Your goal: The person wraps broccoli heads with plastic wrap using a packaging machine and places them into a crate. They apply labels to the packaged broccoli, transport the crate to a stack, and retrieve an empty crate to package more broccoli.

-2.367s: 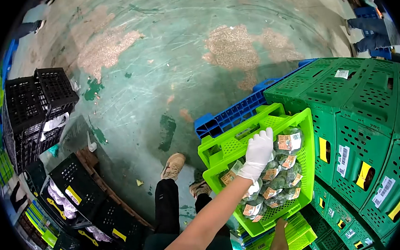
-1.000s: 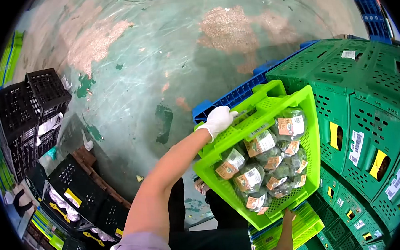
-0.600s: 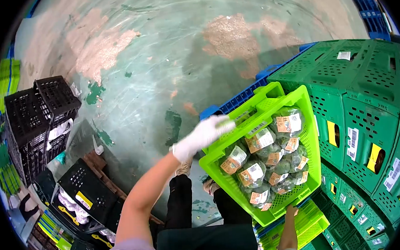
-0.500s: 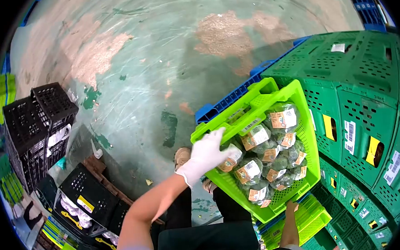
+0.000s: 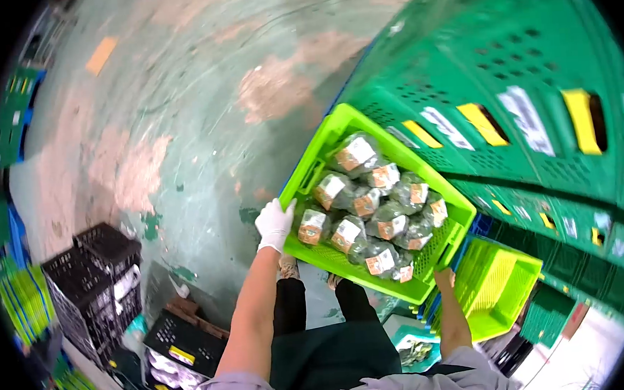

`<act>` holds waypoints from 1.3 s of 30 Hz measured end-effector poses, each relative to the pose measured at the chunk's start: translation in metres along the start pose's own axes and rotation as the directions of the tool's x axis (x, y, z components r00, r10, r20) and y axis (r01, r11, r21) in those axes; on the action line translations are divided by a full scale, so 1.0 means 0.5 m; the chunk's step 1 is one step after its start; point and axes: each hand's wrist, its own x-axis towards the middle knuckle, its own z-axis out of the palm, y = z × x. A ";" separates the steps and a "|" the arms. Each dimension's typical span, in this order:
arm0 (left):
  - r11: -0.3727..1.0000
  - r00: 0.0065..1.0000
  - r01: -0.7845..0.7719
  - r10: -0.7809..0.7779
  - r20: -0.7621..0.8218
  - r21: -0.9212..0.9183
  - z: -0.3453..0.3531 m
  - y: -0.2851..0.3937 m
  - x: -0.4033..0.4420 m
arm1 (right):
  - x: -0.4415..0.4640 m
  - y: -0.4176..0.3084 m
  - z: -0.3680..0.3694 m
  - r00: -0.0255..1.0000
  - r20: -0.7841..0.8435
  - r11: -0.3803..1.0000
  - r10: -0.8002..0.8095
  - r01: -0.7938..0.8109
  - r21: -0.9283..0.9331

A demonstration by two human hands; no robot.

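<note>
A bright green plastic crate (image 5: pixel 424 163) is in front of me, tilted in the view. Inside lie several dark green vegetables in clear wrap (image 5: pixel 380 261) with orange and white labels; their exact kind is hard to make out. My left hand (image 5: pixel 276 226), in a white glove, is closed around the crate's left rim. At the near right corner my right hand (image 5: pixel 444 280) grips the rim, its fingers partly hidden. Just beyond that hand is a second bright green crate (image 5: pixel 521 282) with no vegetables visible in it.
Stacked dark green crates (image 5: pixel 419 81) with yellow tabs and labels rise along the right. On the left stand black crates (image 5: pixel 81 280) and a black bin (image 5: pixel 181 339) with a yellow label. A teal tub (image 5: pixel 430 352) with leafy scraps sits near my feet.
The crate has turned and levelled, and its folded upper rim flap no longer shows over the vegetables. My left hand has moved onto the left rim. My view has swung right.
</note>
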 end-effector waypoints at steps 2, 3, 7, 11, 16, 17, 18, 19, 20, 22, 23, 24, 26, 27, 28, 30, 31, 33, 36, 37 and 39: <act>0.991 0.999 0.035 -0.037 0.012 0.130 -0.041 0.025 -0.017 | -0.034 0.118 0.100 0.991 0.112 0.997 -0.076 0.078 -0.012; 0.987 1.000 0.011 -0.014 0.015 0.162 -0.055 0.026 -0.026 | -0.101 0.167 0.128 0.937 0.020 0.938 -0.348 0.348 -0.006; 0.976 0.983 -0.170 0.178 -0.054 0.134 -0.099 -0.016 -0.090 | -0.360 0.363 0.294 0.795 0.494 0.879 -0.353 0.102 0.465; 0.984 0.974 -0.159 0.144 0.176 0.076 -0.098 -0.082 -0.182 | -0.665 0.401 0.265 0.690 0.684 0.926 -0.238 -0.051 0.374; 0.958 0.859 -0.254 0.161 0.486 0.132 -0.110 -0.140 -0.334 | -0.832 0.459 0.337 0.882 0.354 0.889 -0.310 0.137 0.438; 0.943 0.851 -0.293 0.182 0.492 0.157 -0.107 -0.144 -0.353 | -0.821 0.449 0.295 0.887 0.405 0.828 -0.222 -0.048 0.559; 0.952 0.842 -0.285 0.192 0.505 0.114 -0.091 -0.158 -0.367 | -0.816 0.446 0.255 0.870 0.472 0.724 -0.144 -0.232 0.649; 0.959 0.831 -0.276 0.202 0.518 0.069 -0.081 -0.155 -0.383 | -0.808 0.439 0.221 0.857 0.499 0.693 -0.130 -0.281 0.664; 0.947 0.822 -0.307 0.214 0.528 0.094 -0.092 -0.121 -0.415 | -0.807 0.439 0.207 0.842 0.527 0.663 -0.120 -0.327 0.673; 0.946 0.822 -0.282 0.152 0.548 0.161 -0.132 0.008 -0.497 | -0.791 0.459 0.240 0.851 0.516 0.574 -0.096 -0.376 0.727; 0.936 0.821 -0.303 0.163 0.547 0.177 -0.108 0.018 -0.489 | -0.783 0.473 0.247 0.849 0.519 0.552 -0.094 -0.390 0.737; 0.623 0.634 -0.732 0.475 0.610 0.277 -0.070 0.019 -0.462 | -0.776 0.482 0.227 0.835 0.544 0.482 -0.077 -0.446 0.754; 0.145 0.352 -0.929 0.625 0.696 0.340 -0.011 0.047 -0.453 | -0.775 0.524 0.225 0.809 0.584 0.397 -0.072 -0.514 0.760; 0.112 0.288 -0.947 0.712 0.641 0.300 0.010 0.065 -0.452 | -0.766 0.551 0.233 0.880 0.471 0.450 -0.059 -0.398 0.800; 0.455 0.477 -0.871 0.689 0.546 0.185 0.059 0.080 -0.439 | -0.758 0.580 0.242 0.935 0.352 0.500 -0.048 -0.282 0.819; 0.901 0.609 -0.354 0.426 0.670 -0.251 0.160 0.107 -0.412 | -0.738 0.650 0.283 0.890 0.455 0.410 0.015 -0.421 0.809; 0.926 0.691 -0.287 0.378 0.616 -0.246 0.163 0.189 -0.495 | -0.733 0.690 0.281 0.864 0.502 0.303 0.044 -0.490 0.817; 0.946 0.743 -0.308 0.308 0.594 -0.104 0.183 0.339 -0.625 | -0.730 0.776 0.284 0.826 0.555 0.127 0.099 -0.563 0.816; 0.946 0.704 -0.284 0.316 0.636 -0.155 0.232 0.483 -0.774 | -0.744 0.892 0.305 0.763 0.611 -0.163 0.210 -0.589 0.792; 0.954 0.731 -0.243 0.299 0.614 -0.175 0.270 0.519 -0.802 | -0.743 0.924 0.321 0.740 0.628 -0.176 0.239 -0.603 0.778; 0.904 0.691 -0.387 0.415 0.592 -0.182 0.357 0.542 -0.789 | -0.756 0.979 0.351 0.704 0.652 -0.217 0.281 -0.615 0.758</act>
